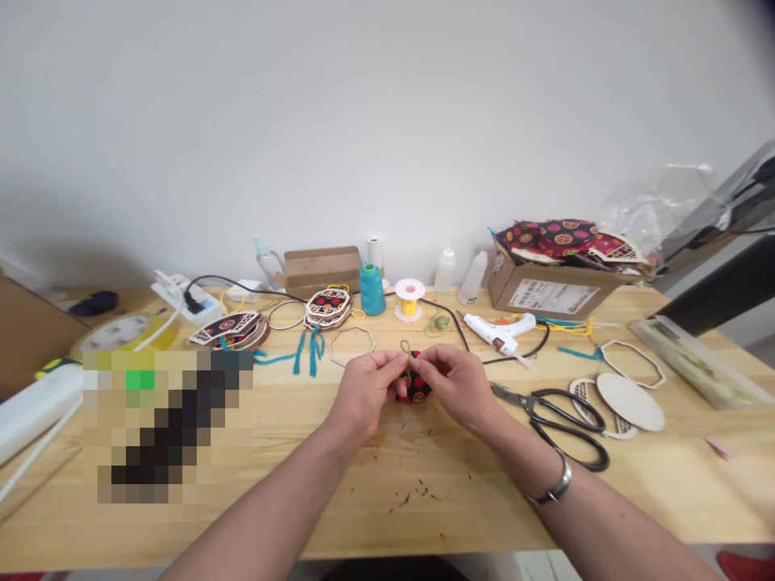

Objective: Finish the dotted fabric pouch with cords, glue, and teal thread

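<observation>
Near the middle of the table, my left hand (pixel 369 387) and my right hand (pixel 453 381) meet over a small dark patterned fabric piece (pixel 415 389) with red and orange round motifs. A loop of green cord (pixel 405 346) stands up between my fingertips. Both hands are pinched closed on the cord, thumbs against index fingers. The fabric piece hangs just below the fingertips, partly hidden by my hands. How the cord joins the fabric cannot be made out.
Black-handled scissors (pixel 554 415) lie right of my hands, beside a white disc (pixel 630 401). Behind are a glue gun (pixel 500 329), a teal thread cone (pixel 372 290), a yellow spool (pixel 410 300) and a fabric-filled cardboard box (pixel 545 290). Patterned frames (pixel 230 331) lie left.
</observation>
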